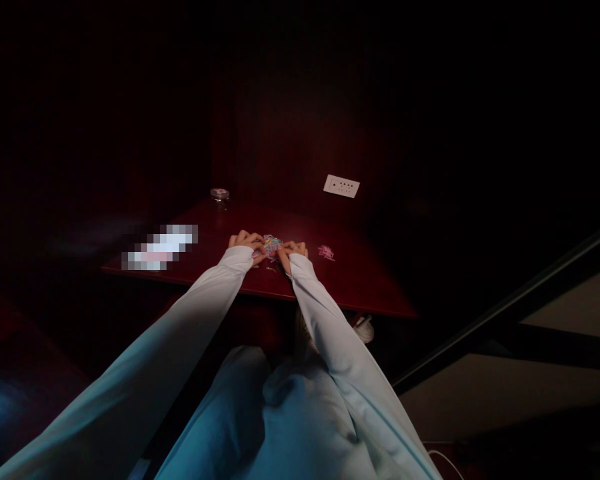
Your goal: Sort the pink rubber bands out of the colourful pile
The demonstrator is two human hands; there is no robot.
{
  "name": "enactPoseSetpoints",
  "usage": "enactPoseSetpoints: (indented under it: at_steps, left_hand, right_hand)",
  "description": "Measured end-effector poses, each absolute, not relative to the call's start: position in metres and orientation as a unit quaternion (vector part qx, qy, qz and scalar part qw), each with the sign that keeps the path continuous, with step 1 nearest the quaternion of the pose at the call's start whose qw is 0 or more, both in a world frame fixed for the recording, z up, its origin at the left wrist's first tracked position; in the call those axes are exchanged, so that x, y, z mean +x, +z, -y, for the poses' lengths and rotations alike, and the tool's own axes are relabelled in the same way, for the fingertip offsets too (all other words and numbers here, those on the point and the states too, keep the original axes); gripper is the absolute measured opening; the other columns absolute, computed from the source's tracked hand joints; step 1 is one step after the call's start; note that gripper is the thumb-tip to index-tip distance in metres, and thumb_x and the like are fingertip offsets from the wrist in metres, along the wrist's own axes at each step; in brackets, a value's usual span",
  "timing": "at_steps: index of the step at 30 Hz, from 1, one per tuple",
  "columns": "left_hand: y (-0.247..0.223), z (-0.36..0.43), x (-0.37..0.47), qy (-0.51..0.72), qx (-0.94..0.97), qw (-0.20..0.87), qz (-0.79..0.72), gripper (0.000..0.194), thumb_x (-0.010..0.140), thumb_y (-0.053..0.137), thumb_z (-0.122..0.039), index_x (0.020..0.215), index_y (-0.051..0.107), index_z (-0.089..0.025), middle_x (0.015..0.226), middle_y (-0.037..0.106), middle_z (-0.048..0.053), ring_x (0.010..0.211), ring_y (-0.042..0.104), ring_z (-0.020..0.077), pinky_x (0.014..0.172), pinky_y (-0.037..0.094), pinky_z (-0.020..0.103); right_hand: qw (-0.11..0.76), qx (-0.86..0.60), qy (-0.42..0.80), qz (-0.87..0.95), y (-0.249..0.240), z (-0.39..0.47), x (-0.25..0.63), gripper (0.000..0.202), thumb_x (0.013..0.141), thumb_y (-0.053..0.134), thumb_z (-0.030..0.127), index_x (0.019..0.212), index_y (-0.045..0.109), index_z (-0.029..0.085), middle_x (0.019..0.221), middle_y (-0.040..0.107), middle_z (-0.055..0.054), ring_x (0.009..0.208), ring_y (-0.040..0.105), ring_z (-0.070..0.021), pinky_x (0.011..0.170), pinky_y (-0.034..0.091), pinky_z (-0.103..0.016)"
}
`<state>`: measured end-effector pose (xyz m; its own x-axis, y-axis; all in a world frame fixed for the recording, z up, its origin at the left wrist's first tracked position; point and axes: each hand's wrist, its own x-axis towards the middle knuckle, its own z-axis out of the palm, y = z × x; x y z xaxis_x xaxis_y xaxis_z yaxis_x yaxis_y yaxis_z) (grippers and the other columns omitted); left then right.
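Observation:
A small heap of thin, multicoloured loop-like pieces (272,244) lies on the dark red table, between my two hands; their kind is too small to tell. My left hand (246,241) reaches into the heap from the left with its fingers bent and closed. From the right, my right hand (293,252) touches the heap's edge, thumb and fingers pinched together. Whatever either hand grips is hidden or too small to name. A separate pile of similar pink pieces (326,253) sits to the right of my right hand. One pale loose piece (271,269) rests just in front of the heap.
A clear jar with a lid (220,195) stands at the table's back left. A bright, pixelated flat object (163,248) lies on the left of the table (370,287). A white wall socket (341,186) is behind it. My legs are below the front edge.

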<state>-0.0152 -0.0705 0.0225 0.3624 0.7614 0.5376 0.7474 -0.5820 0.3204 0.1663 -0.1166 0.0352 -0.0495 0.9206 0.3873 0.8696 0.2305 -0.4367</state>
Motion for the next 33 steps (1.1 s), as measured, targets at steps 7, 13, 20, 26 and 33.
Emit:
enactPoseSetpoints:
  at_steps: [7, 13, 20, 26, 33]
  left_hand:
    - [0.0222, 0.0692, -0.0146, 0.329, 0.827, 0.014, -0.456, 0.007, 0.077, 0.070, -0.029, 0.077, 0.076, -0.028, 0.118, 0.071, 0.002, 0.109, 0.048, 0.0295, 0.094, 0.035, 0.047]
    - [0.0220, 0.0696, -0.0134, 0.337, 0.824, 0.017, -0.456, 0.009, 0.078, 0.067, -0.028, 0.079, 0.077, -0.029, 0.116, 0.072, 0.002, 0.108, 0.047, 0.0294, 0.093, 0.035, 0.048]
    - [0.0242, 0.0728, -0.0148, 0.359, 0.816, 0.013, -0.453, 0.010, 0.082, 0.065, -0.026, 0.079, 0.074, -0.027, 0.117, 0.073, 0.001, 0.107, 0.048, 0.0276, 0.094, 0.034, 0.046]
    - [0.0270, 0.0763, -0.0157, 0.371, 0.816, 0.015, -0.443, 0.012, 0.085, 0.063, -0.028, 0.083, 0.075, -0.028, 0.117, 0.072, 0.001, 0.107, 0.048, 0.0276, 0.095, 0.034, 0.047]
    - [0.0289, 0.0776, -0.0161, 0.372, 0.815, 0.016, -0.444, 0.010, 0.086, 0.064, -0.028, 0.086, 0.074, -0.028, 0.120, 0.071, 0.001, 0.108, 0.048, 0.0279, 0.094, 0.036, 0.046]
  right_hand:
    - [0.290, -0.624, 0.044, 0.724, 0.0383, 0.1187, 0.1655, 0.041, 0.105, 0.042, 0.041, 0.095, 0.081, 0.032, 0.112, 0.065, -0.001, 0.111, 0.042, -0.0214, 0.099, 0.031, -0.036]
    - [0.299, -0.629, 0.058, 0.715, 0.0392, 0.1170, 0.1661, 0.043, 0.105, 0.042, 0.041, 0.089, 0.081, 0.034, 0.109, 0.065, -0.001, 0.109, 0.042, -0.0218, 0.099, 0.030, -0.037]
    - [0.347, -0.624, 0.054, 0.698, 0.0399, 0.1182, 0.1682, 0.048, 0.105, 0.038, 0.040, 0.081, 0.079, 0.033, 0.104, 0.067, 0.001, 0.106, 0.045, -0.0203, 0.099, 0.032, -0.037]
    - [0.359, -0.645, 0.031, 0.674, 0.0408, 0.1181, 0.1685, 0.025, 0.098, 0.054, 0.036, 0.086, 0.074, 0.026, 0.103, 0.066, -0.001, 0.108, 0.046, -0.0212, 0.096, 0.034, -0.034]
    - [0.344, -0.626, 0.025, 0.700, 0.0371, 0.1162, 0.1710, 0.008, 0.086, 0.067, 0.031, 0.091, 0.067, 0.025, 0.100, 0.066, -0.003, 0.103, 0.047, -0.0223, 0.092, 0.035, -0.032]
